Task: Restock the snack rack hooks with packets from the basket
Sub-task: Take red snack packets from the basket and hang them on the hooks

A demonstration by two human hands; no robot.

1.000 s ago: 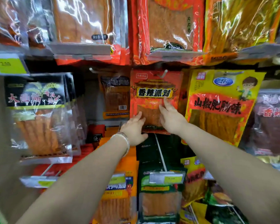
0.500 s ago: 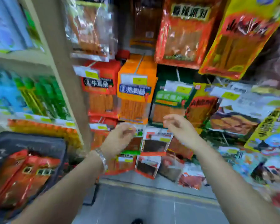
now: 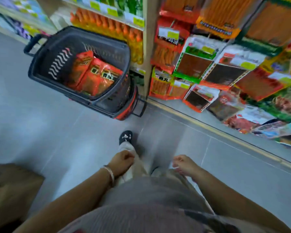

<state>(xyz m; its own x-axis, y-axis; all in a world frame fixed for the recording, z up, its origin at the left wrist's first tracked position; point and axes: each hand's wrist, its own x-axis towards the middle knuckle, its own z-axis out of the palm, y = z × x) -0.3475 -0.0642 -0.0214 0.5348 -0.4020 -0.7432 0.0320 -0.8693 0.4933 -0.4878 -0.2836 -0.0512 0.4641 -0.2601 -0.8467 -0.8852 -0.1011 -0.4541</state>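
Upper left, the basket's [image 3: 57, 64] packets [image 3: 94, 73] look light and slippery, so pinch a top edge; your left hand [image 3: 123, 161] and right hand [image 3: 183, 163] hang loosely curled, empty.

A dark grey plastic basket [image 3: 57, 64] with slotted walls stands upright on the floor, close against the left side of the snack rack [image 3: 148, 47]. Inside it, towards its right end, lie several red-orange packets [image 3: 92, 74] with clear windows, piled loosely and leaning on one another. The rack is crowded with hanging packets [image 3: 193, 64] in red, orange, green and yellow, overlapping in rows, with small yellow price tags [image 3: 170, 33] at the hook ends; much of it is blurred.
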